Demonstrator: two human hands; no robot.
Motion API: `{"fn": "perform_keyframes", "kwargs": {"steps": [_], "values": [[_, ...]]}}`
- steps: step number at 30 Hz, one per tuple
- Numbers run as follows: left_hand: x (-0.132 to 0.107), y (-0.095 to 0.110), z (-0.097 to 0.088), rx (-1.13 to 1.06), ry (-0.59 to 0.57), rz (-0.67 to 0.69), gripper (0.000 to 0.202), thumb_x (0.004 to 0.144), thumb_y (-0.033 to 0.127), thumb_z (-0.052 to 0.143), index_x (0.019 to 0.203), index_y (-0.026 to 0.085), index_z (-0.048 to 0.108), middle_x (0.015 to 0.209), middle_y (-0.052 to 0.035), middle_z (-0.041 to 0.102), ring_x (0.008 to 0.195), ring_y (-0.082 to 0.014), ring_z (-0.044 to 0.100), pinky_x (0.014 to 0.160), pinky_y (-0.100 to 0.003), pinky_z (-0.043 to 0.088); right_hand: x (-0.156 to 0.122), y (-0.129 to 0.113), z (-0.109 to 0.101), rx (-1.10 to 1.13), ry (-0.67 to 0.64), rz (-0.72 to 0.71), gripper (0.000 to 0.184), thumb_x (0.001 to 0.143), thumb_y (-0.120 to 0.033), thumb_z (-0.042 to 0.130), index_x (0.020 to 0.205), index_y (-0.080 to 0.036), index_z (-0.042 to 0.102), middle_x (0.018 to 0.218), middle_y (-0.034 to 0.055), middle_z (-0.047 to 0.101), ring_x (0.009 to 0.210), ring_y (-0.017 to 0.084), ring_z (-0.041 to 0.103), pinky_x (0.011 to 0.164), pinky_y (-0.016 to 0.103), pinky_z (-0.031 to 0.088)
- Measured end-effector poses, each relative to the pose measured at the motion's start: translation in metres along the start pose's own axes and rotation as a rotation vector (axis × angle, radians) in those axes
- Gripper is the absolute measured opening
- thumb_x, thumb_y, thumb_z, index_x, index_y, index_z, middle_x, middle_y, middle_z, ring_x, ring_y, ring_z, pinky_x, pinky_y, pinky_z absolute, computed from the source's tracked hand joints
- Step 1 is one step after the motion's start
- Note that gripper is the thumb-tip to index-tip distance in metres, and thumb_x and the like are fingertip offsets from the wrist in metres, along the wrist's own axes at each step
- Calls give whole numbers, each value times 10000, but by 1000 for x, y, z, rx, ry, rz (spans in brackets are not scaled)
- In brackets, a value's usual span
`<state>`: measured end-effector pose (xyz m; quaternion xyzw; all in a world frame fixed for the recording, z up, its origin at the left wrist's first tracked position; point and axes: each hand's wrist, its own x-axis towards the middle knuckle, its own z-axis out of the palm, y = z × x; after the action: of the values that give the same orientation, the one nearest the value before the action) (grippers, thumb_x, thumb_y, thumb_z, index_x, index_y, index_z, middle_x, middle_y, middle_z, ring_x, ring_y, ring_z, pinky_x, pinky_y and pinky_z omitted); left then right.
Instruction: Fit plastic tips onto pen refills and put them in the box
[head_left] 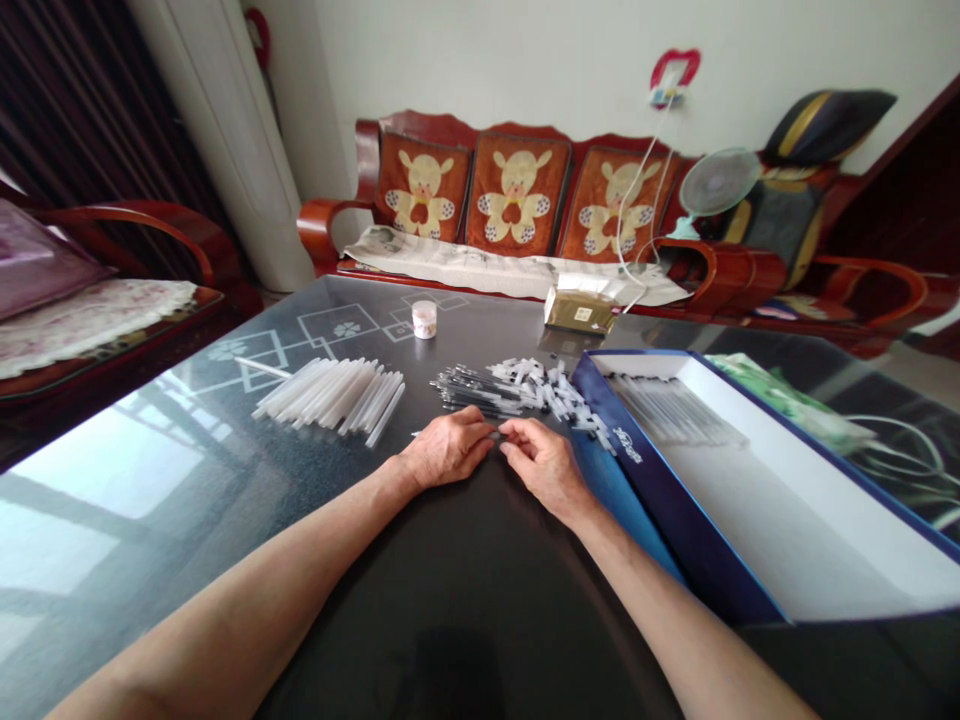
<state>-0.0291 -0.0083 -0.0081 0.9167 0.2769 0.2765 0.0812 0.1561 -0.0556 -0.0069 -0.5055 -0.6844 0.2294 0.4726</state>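
Observation:
My left hand (452, 445) is closed around what looks like a slim white pen barrel; only a pale tip shows at its wrist side. Facing it, my right hand (541, 458) pinches thumb and fingertips together at the barrel's other end, where a small dark piece shows, too small to name. Just beyond the hands lies a heap of dark, thin pen refills (480, 392). White and clear pen caps (551, 385) with some black bits are piled beside them. To the left, many translucent white pen barrels (330, 395) lie in a row.
A blue-rimmed white box (780, 530) at the right holds a layer of pens (671, 410). Behind stand a small round tub (424, 320) and a tissue box (579, 310). A green packet (787, 400) and a white cable lie past the box. A wooden sofa (345, 225) is beyond the table.

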Motion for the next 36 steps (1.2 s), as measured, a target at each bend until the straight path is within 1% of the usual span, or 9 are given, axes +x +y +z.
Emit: {"fn": "perform_keyframes", "kwargs": {"steps": [7, 11, 17, 20, 22, 26, 30, 33, 36], "values": [[1, 1, -2, -12, 6, 23, 270, 956, 276, 406, 1027, 160, 639, 936, -73, 595, 863, -151, 620, 821, -263, 536, 0, -1, -2, 39, 8, 78, 163, 793, -302, 599, 878, -186, 674, 820, 40, 715, 720, 168, 654, 683, 272, 520], [1, 2, -4, -15, 10, 35, 271, 958, 271, 400, 1031, 156, 633, 930, -73, 598, 863, -151, 619, 821, -262, 536, 1, -3, -4, -27, 20, 29, 163, 820, -316, 591, 857, -187, 684, 809, 43, 716, 706, 165, 653, 689, 266, 516], [2, 6, -5, -8, -29, 87, 274, 962, 261, 384, 995, 141, 628, 923, -79, 604, 878, -159, 618, 815, -262, 537, 2, -4, -3, -121, -1, -62, 274, 911, -333, 465, 794, -187, 665, 896, 79, 700, 849, 186, 658, 792, 281, 494], [2, 6, -5, -5, -22, 87, 279, 964, 261, 378, 1007, 139, 625, 917, -80, 606, 879, -161, 617, 813, -265, 537, 1, -5, -3, -122, 15, 1, 297, 922, -349, 432, 799, -189, 650, 853, 75, 693, 791, 179, 655, 729, 269, 505], [2, 5, -5, -4, -16, 73, 283, 965, 262, 374, 1008, 138, 624, 917, -80, 606, 869, -159, 616, 806, -265, 538, 0, -7, -4, -102, 6, 20, 214, 887, -328, 481, 856, -189, 640, 867, 68, 690, 767, 172, 650, 680, 256, 510], [2, 5, -6, 5, -21, 76, 271, 960, 254, 381, 997, 141, 624, 920, -79, 605, 878, -160, 614, 812, -262, 534, 0, -8, -7, -59, -26, -23, 102, 811, -269, 549, 836, -192, 611, 988, 75, 682, 869, 183, 652, 708, 259, 517], [2, 5, -5, 15, -31, 93, 268, 959, 257, 384, 1005, 142, 621, 924, -79, 604, 887, -161, 612, 817, -262, 533, 1, -7, -5, -126, -39, -23, 209, 877, -304, 482, 810, -193, 645, 990, 82, 686, 915, 195, 652, 800, 290, 507], [2, 5, -5, 12, -30, 92, 268, 958, 257, 385, 1013, 145, 621, 929, -77, 603, 892, -160, 611, 820, -262, 532, 1, -7, -4, -126, -14, 24, 285, 908, -346, 438, 841, -182, 661, 953, 90, 691, 864, 194, 660, 773, 293, 514], [2, 5, -5, 7, -28, 79, 272, 957, 259, 381, 1022, 144, 620, 936, -78, 602, 889, -159, 611, 815, -260, 532, 1, -8, -5, -87, -8, 26, 236, 874, -347, 489, 857, -178, 652, 958, 91, 684, 836, 191, 658, 709, 279, 522]]}}
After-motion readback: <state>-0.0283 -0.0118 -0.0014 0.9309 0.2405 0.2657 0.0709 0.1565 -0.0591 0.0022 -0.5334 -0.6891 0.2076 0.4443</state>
